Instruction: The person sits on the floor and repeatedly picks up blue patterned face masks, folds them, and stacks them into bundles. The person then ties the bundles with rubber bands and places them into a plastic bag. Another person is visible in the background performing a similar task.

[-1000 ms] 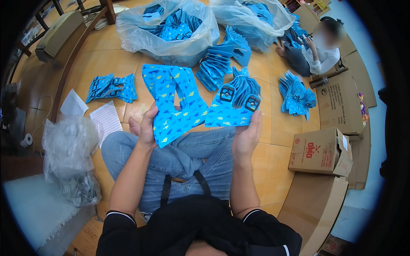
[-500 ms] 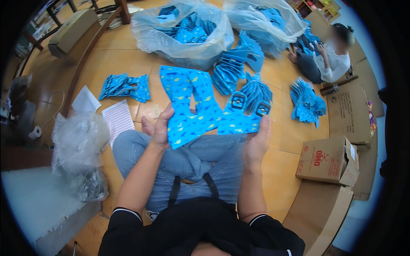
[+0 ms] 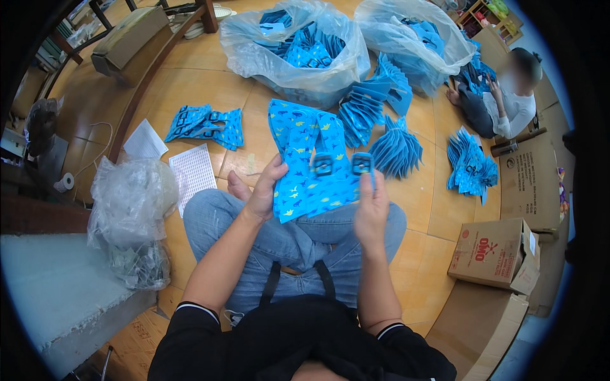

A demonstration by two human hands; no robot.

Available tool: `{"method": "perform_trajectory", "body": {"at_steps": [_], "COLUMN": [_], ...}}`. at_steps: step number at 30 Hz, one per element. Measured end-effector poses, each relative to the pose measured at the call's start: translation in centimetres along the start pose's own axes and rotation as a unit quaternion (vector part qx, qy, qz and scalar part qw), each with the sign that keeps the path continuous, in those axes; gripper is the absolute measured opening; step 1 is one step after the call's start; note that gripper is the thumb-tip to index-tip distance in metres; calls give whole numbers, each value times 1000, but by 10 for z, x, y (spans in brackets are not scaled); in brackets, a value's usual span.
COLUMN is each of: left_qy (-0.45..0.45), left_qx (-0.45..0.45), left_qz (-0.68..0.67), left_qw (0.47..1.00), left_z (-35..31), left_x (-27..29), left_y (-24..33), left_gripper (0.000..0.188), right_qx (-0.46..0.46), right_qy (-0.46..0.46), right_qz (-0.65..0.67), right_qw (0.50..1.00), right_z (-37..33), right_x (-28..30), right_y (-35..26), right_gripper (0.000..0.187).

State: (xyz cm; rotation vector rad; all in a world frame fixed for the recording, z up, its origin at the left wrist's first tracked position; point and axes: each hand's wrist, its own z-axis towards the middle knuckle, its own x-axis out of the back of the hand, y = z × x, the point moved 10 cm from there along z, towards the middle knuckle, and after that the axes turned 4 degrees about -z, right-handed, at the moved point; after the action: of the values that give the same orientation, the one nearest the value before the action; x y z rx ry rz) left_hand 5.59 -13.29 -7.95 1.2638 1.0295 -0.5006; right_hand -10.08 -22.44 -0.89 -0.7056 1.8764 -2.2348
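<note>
In front of my crossed legs I hold up flat blue pieces printed with small yellow and dark blue figures. My left hand [image 3: 265,188] is closed on the left edge of a tall slotted piece [image 3: 293,149]. At the right, my right hand [image 3: 372,206], smeared by motion, pinches the upright tab of a second blue piece [image 3: 330,200] with two black buckle-like squares. That second piece overlaps the tall one. Beyond my hands lie a fanned, tied bundle of blue pieces [image 3: 397,149] and a stack of blue pieces [image 3: 359,114].
Two clear plastic bags, a left one [image 3: 235,54] and a right one [image 3: 454,47], hold blue pieces. More bundles lie left [image 3: 206,126] and right [image 3: 470,165]. Printed sheets [image 3: 192,171] and crumpled plastic [image 3: 133,197] lie left; cardboard boxes [image 3: 489,254] stand right. Another person [image 3: 515,105] sits far right.
My right hand has moved left and turned more upright, bringing the piece with black squares over the slotted piece. The whole view has shifted slightly. My left hand keeps its hold.
</note>
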Motion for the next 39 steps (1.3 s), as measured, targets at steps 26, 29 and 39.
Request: {"method": "perform_trajectory", "body": {"at_steps": [26, 29, 39], "left_qy": [10, 12, 5], "left_qx": [6, 5, -7], "left_qz": [-30, -31, -13], "left_qw": [999, 999, 1000], "left_z": [3, 2, 2], "left_x": [12, 12, 8], "left_y": [-3, -4, 2], "left_gripper": [54, 53, 54], "right_qx": [-90, -94, -107], "right_qy": [111, 77, 57], "right_qz": [363, 389, 423], "right_qw": [921, 913, 898], "right_z": [16, 16, 12], "right_x": [58, 51, 38], "right_y": [29, 26, 17], "right_gripper": [30, 30, 31]}}
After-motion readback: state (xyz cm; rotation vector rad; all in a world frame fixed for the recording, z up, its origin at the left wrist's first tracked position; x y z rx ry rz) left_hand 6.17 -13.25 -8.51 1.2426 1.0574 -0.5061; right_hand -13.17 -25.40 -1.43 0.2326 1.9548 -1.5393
